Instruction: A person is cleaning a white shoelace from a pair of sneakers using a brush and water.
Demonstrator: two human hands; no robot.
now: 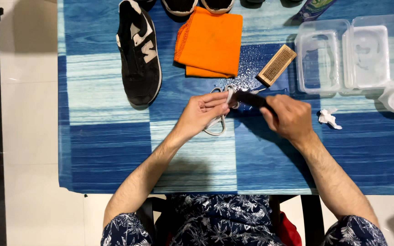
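Fingers (215, 104) of left hand (201, 114) pinch white shoelace (217, 124); right hand (288, 116) grips dark brush (249, 98). Far: black shoe (138, 54), orange cloth (209, 43), wooden brush (277, 65), clear containers (349, 52) on table (106, 150).

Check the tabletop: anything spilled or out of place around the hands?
Yes. White droplets or foam speckle the cloth between the orange towel and wooden brush. A crumpled white scrap lies loose beside the right hand. Nothing looks damaged.
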